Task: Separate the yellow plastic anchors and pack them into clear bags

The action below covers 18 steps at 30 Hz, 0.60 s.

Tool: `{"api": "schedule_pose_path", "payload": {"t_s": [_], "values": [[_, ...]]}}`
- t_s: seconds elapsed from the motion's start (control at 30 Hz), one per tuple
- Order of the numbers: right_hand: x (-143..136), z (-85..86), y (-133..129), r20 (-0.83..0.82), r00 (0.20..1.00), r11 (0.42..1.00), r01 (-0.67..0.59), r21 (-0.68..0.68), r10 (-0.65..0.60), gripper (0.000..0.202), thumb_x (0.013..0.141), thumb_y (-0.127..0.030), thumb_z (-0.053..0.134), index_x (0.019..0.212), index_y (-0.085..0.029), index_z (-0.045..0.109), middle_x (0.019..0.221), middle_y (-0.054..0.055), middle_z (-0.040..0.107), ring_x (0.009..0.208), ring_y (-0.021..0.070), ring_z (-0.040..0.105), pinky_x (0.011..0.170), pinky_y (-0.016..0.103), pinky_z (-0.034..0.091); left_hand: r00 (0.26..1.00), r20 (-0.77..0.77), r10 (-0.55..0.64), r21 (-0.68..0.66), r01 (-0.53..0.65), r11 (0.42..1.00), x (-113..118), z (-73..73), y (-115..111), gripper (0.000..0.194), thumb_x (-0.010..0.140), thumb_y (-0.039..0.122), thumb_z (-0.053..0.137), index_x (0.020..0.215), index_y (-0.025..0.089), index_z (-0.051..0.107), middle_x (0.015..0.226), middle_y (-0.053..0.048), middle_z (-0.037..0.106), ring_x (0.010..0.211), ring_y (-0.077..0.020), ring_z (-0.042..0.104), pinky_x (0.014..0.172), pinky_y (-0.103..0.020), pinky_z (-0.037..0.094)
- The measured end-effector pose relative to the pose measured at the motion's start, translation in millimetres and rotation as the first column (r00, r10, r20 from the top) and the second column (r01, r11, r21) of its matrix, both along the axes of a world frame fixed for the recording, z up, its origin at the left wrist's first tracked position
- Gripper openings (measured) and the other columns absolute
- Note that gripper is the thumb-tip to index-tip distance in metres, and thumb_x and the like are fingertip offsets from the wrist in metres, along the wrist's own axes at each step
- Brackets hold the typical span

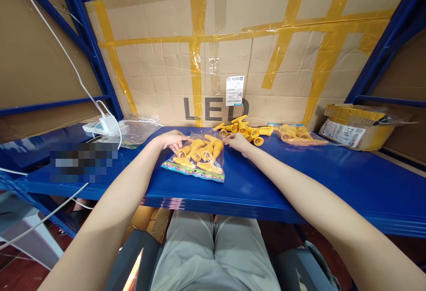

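A clear plastic bag point(218, 172) with a colourful printed strip along its near edge lies on the blue shelf. Several yellow plastic pieces point(196, 151) with round, hollow cup-like ends are inside it. My left hand point(172, 140) grips the bag's far left edge with bent fingers. At the far right edge, my right hand point(237, 142) pinches the film between thumb and fingers. Just beyond my right hand sits a heap of loose yellow plastic pieces point(248, 131) of the same look.
Right of the heap lies another filled bag point(296, 135), then an open taped carton point(353, 127). At left are flat clear bags point(136, 129), a white plug point(108, 124) with cables, and a blurred-out object point(83, 162). A cardboard wall point(159, 73) closes the back.
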State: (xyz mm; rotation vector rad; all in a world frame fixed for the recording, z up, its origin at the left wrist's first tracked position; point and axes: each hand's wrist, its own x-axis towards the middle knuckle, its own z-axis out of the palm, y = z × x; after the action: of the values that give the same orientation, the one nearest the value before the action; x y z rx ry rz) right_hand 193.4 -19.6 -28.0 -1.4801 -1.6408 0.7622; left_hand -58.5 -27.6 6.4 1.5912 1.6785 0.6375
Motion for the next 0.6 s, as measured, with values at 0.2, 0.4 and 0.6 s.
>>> {"api": "schedule_pose_path", "payload": {"t_s": [0.2, 0.4, 0.6], "values": [[0.7, 3.6, -0.3, -0.076, 0.997, 0.999, 0.009, -0.045, -0.012, 0.022, 0.071, -0.008, 0.058, 0.052, -0.017, 0.051, 0.055, -0.002, 0.055, 0.056, 0.0093, 0.050, 0.067, 0.024, 0.047, 0.997, 0.038, -0.063, -0.118, 0.067, 0.991, -1.1, 0.7, -0.9, 0.029, 0.067, 0.042, 0.071, 0.078, 0.015, 0.069, 0.048, -0.006, 0.061, 0.050, -0.0214, 0.062, 0.055, -0.031, 0.050], [3.5, 12.6, -8.5, -0.218, 0.976, 0.994, 0.002, -0.108, -0.026, 0.021, 0.072, -0.003, 0.056, 0.055, -0.015, 0.053, 0.056, 0.001, 0.057, 0.055, 0.0093, 0.052, 0.060, 0.023, 0.044, 0.998, 0.055, -0.044, -0.027, 0.046, 0.999, 2.0, -7.4, 6.5, 0.025, 0.067, 0.037, 0.071, 0.063, 0.015, 0.060, 0.057, -0.006, 0.065, 0.045, -0.0137, 0.057, 0.046, -0.023, 0.045], [5.9, 11.3, -6.2, -0.300, 0.954, 0.993, -0.013, -0.118, -0.023, 0.009, 0.075, -0.005, 0.058, 0.073, -0.014, 0.055, 0.065, 0.002, 0.064, 0.051, 0.0069, 0.053, 0.050, 0.019, 0.037, 0.996, 0.085, -0.006, 0.070, 0.000, 0.998, 5.6, -18.3, 15.2, 0.021, 0.063, 0.026, 0.074, 0.060, 0.015, 0.056, 0.058, -0.003, 0.061, 0.045, -0.0110, 0.055, 0.043, -0.021, 0.043]]}}
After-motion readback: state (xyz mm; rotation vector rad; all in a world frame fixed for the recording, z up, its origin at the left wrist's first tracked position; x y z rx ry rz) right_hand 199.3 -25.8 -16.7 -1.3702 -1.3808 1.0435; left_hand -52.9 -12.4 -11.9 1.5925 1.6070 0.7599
